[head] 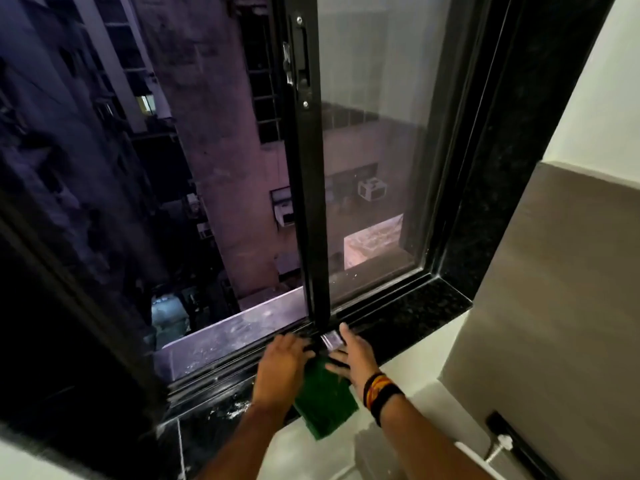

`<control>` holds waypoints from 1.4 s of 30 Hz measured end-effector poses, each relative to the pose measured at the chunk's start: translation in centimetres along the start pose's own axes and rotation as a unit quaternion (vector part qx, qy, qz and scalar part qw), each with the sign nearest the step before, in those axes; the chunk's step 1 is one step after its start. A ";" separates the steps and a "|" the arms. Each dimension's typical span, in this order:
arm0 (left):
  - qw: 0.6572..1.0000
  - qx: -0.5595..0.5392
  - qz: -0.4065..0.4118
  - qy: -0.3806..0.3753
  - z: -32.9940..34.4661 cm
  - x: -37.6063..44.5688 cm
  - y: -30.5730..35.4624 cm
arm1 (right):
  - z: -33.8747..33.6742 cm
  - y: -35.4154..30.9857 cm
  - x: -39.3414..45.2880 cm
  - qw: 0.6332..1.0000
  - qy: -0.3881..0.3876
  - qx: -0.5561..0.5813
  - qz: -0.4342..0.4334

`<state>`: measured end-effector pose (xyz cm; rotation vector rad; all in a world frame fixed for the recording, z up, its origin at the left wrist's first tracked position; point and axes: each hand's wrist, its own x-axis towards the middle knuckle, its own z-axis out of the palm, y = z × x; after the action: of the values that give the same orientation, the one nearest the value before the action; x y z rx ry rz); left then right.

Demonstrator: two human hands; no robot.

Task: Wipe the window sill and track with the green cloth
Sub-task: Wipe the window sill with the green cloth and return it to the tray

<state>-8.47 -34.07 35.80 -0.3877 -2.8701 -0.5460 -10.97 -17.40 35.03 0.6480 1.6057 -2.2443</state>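
The green cloth (323, 400) drapes over the black window sill's (415, 320) inner edge, long axis running toward the track (242, 355). Both hands flank it: left hand (282, 362) curled at its far-left corner, right hand (353, 355) spread flat, touching.

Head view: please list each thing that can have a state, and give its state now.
Sliding window sash: slid right, left half open.
Window latch: not engaged.
Green cloth: lying on the sill, hanging over its edge.
Window sill: dusty, white specks at left.
Track: dirty.
Left hand: open, on the track.
Right hand: open, fingers on cloth.
Wall plug: plugged in.
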 end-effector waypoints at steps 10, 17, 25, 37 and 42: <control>0.926 0.118 0.179 -0.311 0.9 1.2 -1.1 | -9.8 -7.6 8.4 0.984 0.163 0.061 0.038; 0.931 0.089 0.207 -0.285 2.6 0.2 -5.1 | -3.1 2.9 -1.4 0.911 -0.042 -0.359 -0.200; 0.965 0.140 -0.027 -0.222 0.5 -10.3 -8.3 | 3.0 9.1 -0.5 0.520 -0.275 -0.720 -0.369; 0.891 0.302 -0.248 -0.230 -2.8 -15.8 -10.0 | 15.0 12.8 -2.9 0.406 -0.342 -0.756 -0.383; 0.910 0.298 -0.161 -0.238 -1.9 -20.1 -9.7 | 11.3 13.7 -6.8 0.473 -0.339 -0.710 -0.397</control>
<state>8.00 -47.87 29.57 0.0762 -3.3747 0.4705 -0.56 -32.65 30.63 -1.4362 2.5189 -0.3225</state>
